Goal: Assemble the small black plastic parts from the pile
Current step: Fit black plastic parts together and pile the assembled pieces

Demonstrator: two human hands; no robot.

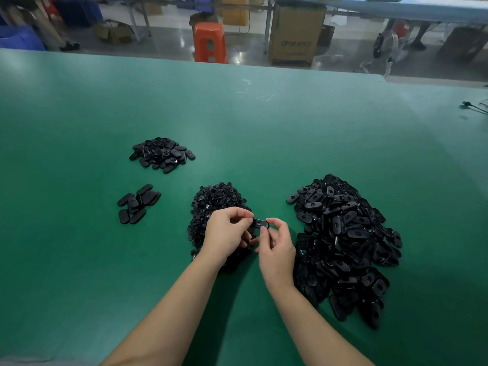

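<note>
Both forearms reach in; my left hand (229,228) and right hand (274,243) pinch one black oval piece (260,223) between the piles for mating, above the counter (79,260).

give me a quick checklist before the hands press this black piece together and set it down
1. Oval part held by both hands: ok, left hand and right hand each pinch one end.
2. Small round piece seated in the oval part: cannot tell, fingers hide the joint.
3. Round pieces within reach: ok, the round-piece pile lies just behind the left hand.
4. Oval parts within reach: ok, the big pile lies right of the right hand.
5. Place to drop the finished piece: ok, the small group on the left has bare green table around it.
6. Which left heap takes finished pieces, the small group or the far heap: cannot tell.
</note>
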